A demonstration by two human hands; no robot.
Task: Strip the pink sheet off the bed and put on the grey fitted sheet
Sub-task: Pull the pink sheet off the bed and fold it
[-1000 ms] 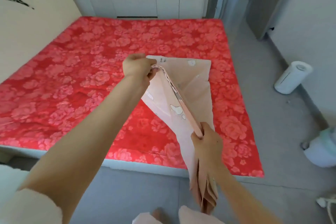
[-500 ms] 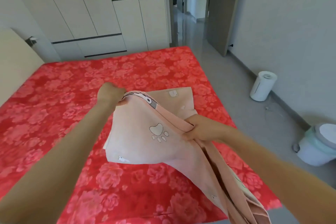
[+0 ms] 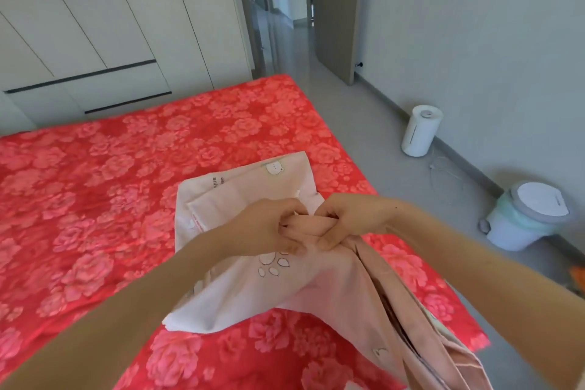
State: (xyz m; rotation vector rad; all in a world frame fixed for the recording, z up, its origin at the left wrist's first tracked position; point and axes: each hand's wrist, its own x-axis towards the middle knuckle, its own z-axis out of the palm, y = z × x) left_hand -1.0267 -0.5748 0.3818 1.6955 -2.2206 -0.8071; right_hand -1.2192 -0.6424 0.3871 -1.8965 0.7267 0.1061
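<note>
The pink sheet [image 3: 240,291], pale pink with white paw and bear prints, is folded into a narrow bundle above the bed [image 3: 104,199], which shows a red rose-patterned cover. My left hand [image 3: 269,231] and my right hand [image 3: 345,222] meet at the middle of the bundle, and both grip its bunched fold. A folded end of the sheet lies flat on the bed beyond my hands. The other end hangs down past the bed's near right corner. No grey sheet is in view.
White wardrobe doors [image 3: 126,25] stand behind the bed. An open door [image 3: 335,9] leads to a hallway. On the grey floor to the right stand a white cylinder appliance [image 3: 421,130] with a cord and a lidded bin [image 3: 525,215].
My hands have come together: the left moved right, and both now grip the sheet at one spot. The sheet has folded over on itself. The view has swung to the right.
</note>
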